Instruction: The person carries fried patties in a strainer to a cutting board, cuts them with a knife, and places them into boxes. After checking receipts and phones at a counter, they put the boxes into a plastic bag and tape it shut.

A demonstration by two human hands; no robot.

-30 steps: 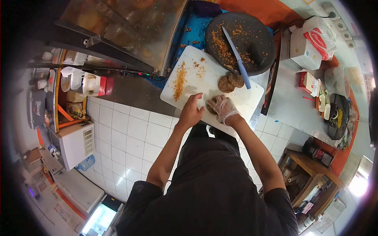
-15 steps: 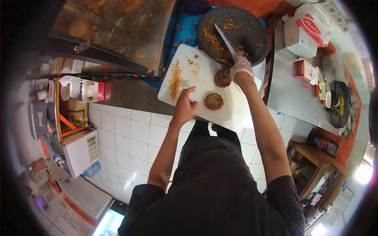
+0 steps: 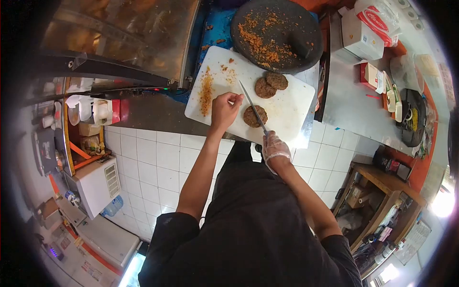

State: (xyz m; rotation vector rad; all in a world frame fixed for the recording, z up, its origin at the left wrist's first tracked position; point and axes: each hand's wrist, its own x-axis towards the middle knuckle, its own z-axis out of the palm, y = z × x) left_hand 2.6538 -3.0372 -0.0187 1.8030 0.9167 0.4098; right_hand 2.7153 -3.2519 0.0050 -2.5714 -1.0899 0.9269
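In my right hand (image 3: 275,147), which wears a clear plastic glove, is a knife (image 3: 249,99) gripped by its handle. Its blade points up and away from me and crosses over a round brown patty (image 3: 249,118) near the front of the white cutting board (image 3: 292,105). My left hand (image 3: 225,112) is bare and sits left of the blade with fingers curled in and nothing seen in them. Farther back on the board, another patty (image 3: 263,89) is partly overlapped by a third patty (image 3: 278,81).
Behind the board stands a wide dark stone mortar (image 3: 299,64) with orange-brown crumbs (image 3: 253,38) in it. More crumbs (image 3: 205,93) lie in a strip along the board's left side. A glass display case (image 3: 124,33) is at the back left, a steel counter (image 3: 344,105) on the right.
My right hand has moved from the mortar's edge toward my body, bringing the knife over the front patty. My left hand's fingers have curled in. The third patty now shows where my right hand was.
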